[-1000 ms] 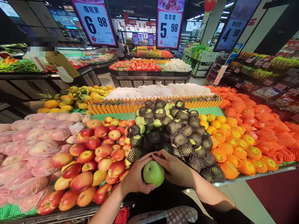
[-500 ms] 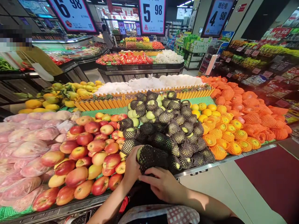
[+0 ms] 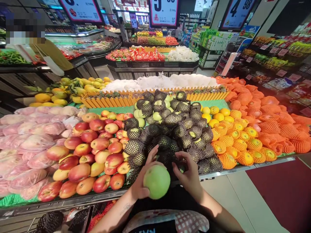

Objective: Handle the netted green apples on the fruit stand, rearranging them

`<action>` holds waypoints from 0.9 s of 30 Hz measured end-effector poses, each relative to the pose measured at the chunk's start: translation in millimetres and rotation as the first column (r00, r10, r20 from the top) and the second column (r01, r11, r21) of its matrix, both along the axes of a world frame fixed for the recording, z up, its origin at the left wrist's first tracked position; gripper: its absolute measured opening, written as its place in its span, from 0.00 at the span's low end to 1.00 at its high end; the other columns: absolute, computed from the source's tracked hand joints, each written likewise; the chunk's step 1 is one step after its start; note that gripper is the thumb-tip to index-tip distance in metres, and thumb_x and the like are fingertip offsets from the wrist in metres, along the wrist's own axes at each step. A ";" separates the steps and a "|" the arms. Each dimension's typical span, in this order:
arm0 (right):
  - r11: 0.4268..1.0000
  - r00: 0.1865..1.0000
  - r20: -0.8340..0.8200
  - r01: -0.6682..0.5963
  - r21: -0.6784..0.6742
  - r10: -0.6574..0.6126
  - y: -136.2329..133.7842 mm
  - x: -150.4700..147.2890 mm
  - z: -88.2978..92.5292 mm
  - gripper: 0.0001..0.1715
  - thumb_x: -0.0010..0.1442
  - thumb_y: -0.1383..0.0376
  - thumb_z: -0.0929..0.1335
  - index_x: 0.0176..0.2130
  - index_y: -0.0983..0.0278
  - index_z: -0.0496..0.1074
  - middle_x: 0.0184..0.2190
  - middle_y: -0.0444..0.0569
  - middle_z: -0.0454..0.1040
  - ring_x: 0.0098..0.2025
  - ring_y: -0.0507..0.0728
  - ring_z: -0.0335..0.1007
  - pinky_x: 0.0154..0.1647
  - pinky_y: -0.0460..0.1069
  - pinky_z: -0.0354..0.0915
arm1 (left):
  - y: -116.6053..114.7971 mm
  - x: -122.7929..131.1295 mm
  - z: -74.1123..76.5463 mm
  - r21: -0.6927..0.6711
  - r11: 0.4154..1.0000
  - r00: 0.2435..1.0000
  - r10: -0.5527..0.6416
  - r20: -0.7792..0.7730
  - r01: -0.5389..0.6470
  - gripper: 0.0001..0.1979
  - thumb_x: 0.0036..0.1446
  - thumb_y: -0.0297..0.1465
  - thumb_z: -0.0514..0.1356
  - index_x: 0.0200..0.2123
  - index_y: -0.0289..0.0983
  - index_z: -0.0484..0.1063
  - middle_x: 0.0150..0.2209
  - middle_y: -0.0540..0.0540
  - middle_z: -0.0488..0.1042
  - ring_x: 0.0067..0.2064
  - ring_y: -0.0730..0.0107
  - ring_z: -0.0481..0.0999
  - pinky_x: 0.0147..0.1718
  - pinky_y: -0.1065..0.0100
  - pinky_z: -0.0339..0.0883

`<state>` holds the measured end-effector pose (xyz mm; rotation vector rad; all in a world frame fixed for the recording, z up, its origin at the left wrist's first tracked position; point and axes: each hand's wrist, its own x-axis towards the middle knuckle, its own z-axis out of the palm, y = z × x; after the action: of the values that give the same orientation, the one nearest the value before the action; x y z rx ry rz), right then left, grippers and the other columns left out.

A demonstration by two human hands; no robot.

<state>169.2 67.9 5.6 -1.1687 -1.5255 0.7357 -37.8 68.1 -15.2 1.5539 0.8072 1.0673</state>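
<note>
My left hand (image 3: 140,186) grasps a bare green apple (image 3: 156,182), smooth, round and a little matt. It is lifted clear of the fruit, over the front edge of the table (image 3: 245,169). The thumb and fingers wrap the apple's left and back sides, so the front faces me uncovered. My right hand (image 3: 190,176) is just beside it, with its fingers bent and pinched onto a black foam net (image 3: 170,160), a soft open mesh that lies bunched right behind the apple.

Past both hands rises the pile of netted green apples (image 3: 170,129), each in the same dark diamond-patterned sleeve with pale green skin showing through the holes. This heap stands directly behind the hands, touching the net I hold. To the left, close against the pile, lie glossy red and yellow apples (image 3: 97,155) with no wrapping. Farther left are pinkish fruits in thin crinkled plastic bags (image 3: 29,142). To the right sit oranges in orange foam nets (image 3: 243,145).

A low yellow picket divider (image 3: 114,102) closes off the back of the display. Green ribbed matting (image 3: 14,200) shows under the fruit at the left front corner. Below the table's metal rim, at lower left, more black nets (image 3: 50,221) lie loose. A checked cloth (image 3: 184,221) covers the bottom of my view.
</note>
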 end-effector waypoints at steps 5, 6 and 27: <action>0.995 0.997 -0.058 -0.061 -0.083 0.056 11.5 18.9 1.0 0.15 0.61 0.70 0.70 0.48 0.58 0.71 0.39 0.46 0.76 0.39 0.53 0.75 0.34 0.44 0.73 | -11.6 32.0 2.3 0.226 0.974 0.974 0.038 -0.225 0.015 0.45 0.34 0.63 0.66 0.50 0.38 0.77 0.75 0.43 0.24 0.73 0.25 0.33 0.69 0.36 0.30; 0.992 0.996 -0.062 -0.075 -0.103 0.069 14.1 24.9 0.5 0.14 0.61 0.69 0.70 0.47 0.58 0.71 0.39 0.46 0.76 0.39 0.53 0.75 0.34 0.43 0.73 | -12.8 39.3 0.2 0.235 0.972 0.968 0.044 -0.248 0.016 0.45 0.32 0.62 0.67 0.50 0.39 0.77 0.75 0.44 0.23 0.73 0.24 0.33 0.69 0.36 0.31; 0.653 0.687 0.235 -0.727 0.212 0.688 31.0 151.5 18.3 0.15 0.63 0.76 0.69 0.49 0.63 0.74 0.44 0.56 0.82 0.44 0.56 0.81 0.43 0.47 0.76 | 0.6 177.7 -45.2 0.499 0.648 0.577 0.754 -0.314 -0.575 0.22 0.57 0.24 0.56 0.56 0.36 0.67 0.55 0.37 0.74 0.57 0.58 0.75 0.55 0.58 0.73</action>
<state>320.6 98.9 23.8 -0.3552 -2.1608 0.9045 139.9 68.7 -60.3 1.9116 1.7799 1.4261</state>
